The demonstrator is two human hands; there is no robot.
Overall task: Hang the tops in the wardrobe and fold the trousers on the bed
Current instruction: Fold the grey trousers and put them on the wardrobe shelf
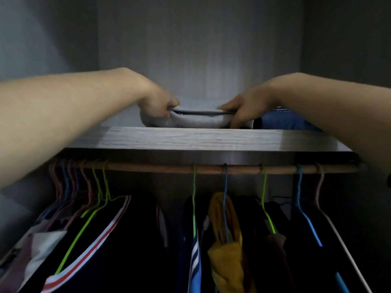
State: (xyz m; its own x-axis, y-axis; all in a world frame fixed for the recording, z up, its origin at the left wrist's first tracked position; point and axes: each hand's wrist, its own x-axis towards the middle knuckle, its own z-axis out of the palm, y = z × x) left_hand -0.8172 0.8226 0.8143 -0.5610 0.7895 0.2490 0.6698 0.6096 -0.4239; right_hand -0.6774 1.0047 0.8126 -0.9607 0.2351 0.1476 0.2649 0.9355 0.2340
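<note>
Dim light is falling inside the wardrobe (48,34), brightening its pale grey back panel (196,49) and leaving the right side wall (349,39) darker. A grey wood-grain shelf (201,138) is spanning the full width; a brownish rail (165,167) is running just beneath it.

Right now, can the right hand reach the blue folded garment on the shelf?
Probably yes, once freed: the right hand grips the grey folded garment, and the blue folded garment lies just beside it on the same shelf, uncovered.

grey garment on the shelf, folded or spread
Folded: the grey garment is a compact layered bundle on the shelf, gripped by left hand and right hand.
</note>
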